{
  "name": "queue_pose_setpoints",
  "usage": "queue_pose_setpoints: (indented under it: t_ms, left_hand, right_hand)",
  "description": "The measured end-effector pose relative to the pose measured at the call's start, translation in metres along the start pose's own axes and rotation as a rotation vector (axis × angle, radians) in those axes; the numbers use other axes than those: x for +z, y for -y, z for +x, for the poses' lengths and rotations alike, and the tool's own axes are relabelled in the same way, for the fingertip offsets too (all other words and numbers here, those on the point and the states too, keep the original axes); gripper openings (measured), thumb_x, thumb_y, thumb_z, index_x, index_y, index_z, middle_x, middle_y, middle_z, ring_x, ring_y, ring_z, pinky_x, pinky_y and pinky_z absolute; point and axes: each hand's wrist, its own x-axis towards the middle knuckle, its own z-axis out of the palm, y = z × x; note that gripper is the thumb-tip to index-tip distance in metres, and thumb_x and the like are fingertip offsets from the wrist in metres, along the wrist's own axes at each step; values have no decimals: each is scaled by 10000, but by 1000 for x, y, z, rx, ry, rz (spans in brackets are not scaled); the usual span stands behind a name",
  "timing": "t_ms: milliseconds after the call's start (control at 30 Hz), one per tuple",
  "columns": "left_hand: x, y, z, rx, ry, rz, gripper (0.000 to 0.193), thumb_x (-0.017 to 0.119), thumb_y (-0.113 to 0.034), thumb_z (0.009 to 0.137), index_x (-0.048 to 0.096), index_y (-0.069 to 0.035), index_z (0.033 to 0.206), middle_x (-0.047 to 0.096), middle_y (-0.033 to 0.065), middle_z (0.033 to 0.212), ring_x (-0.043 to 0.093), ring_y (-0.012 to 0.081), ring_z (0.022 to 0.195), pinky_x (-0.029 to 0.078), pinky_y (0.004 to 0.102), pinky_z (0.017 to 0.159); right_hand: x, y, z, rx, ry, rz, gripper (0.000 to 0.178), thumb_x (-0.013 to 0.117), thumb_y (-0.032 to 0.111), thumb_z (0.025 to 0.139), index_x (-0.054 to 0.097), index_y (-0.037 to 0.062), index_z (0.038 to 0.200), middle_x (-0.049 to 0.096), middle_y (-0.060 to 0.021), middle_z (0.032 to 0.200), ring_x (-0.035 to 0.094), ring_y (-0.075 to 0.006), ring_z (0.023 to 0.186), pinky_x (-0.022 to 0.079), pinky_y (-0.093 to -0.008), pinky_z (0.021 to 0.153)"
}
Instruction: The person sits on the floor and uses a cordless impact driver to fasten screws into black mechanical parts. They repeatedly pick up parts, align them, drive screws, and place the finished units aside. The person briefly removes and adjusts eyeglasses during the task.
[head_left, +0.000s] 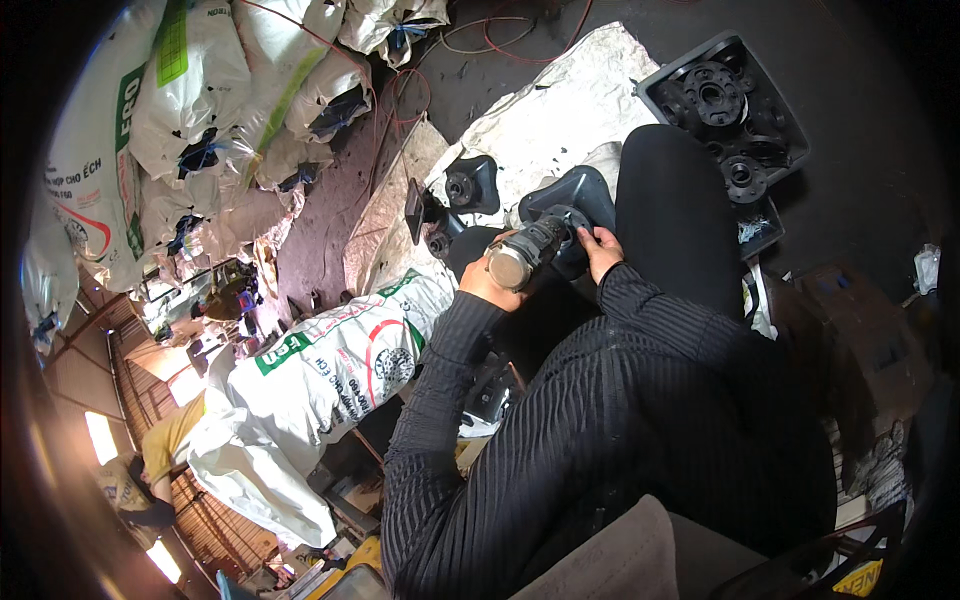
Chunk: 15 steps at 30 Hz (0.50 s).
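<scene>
My left hand (489, 283) is wrapped round a thick grey cylindrical tool (533, 246) with a round tan end turned up toward me. Its far end meets a black plastic part (583, 192) that has a flared square base. My right hand (603, 252) pinches the near side of this part, fingers closed against it. The contact point between tool and part is mostly hidden. Just left of them, another black part (473, 187) with a square base and round hub lies on the white sheet (570, 88), beside further similar pieces.
A black crate (797, 150) of round black hubs stands at the right beyond my knee. Stuffed white sacks (205, 80) are piled at the upper left, and a white printed sack (330, 365) lies at my left. Red hose (408, 85) runs over the floor. Another person (140, 485) is at lower left.
</scene>
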Motion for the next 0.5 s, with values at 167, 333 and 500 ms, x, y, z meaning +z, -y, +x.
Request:
queue_pose_setpoints:
  t_ms: [167, 333, 500]
  left_hand:
    - [4, 3, 5, 70, -32, -57, 674, 693, -241, 668, 429, -95, 1271, 599, 127, 1109, 619, 292, 957, 500, 346, 817]
    - [3, -1, 10, -80, 123, 46, 665, 682, -247, 666, 432, -93, 1262, 593, 128, 1116, 620, 296, 954, 501, 350, 817]
    - [12, 4, 12, -15, -8, -61, 663, 688, -260, 666, 440, -90, 1257, 600, 135, 1108, 619, 297, 958, 499, 349, 821]
  right_hand:
    - [-2, 7, -7, 57, -13, -25, 415, 662, 312, 843, 539, -10, 1074, 589, -68, 886, 524, -120, 787, 412, -256, 697]
    - [-10, 29, -20, 173, 109, 107, 468, 664, 346, 834, 524, -18, 1092, 583, -95, 911, 531, -153, 838, 422, -280, 761]
    - [-4, 32, -23, 54, 34, 200, 313, 676, 271, 845, 538, 18, 967, 555, 4, 725, 468, -48, 608, 365, -211, 546]
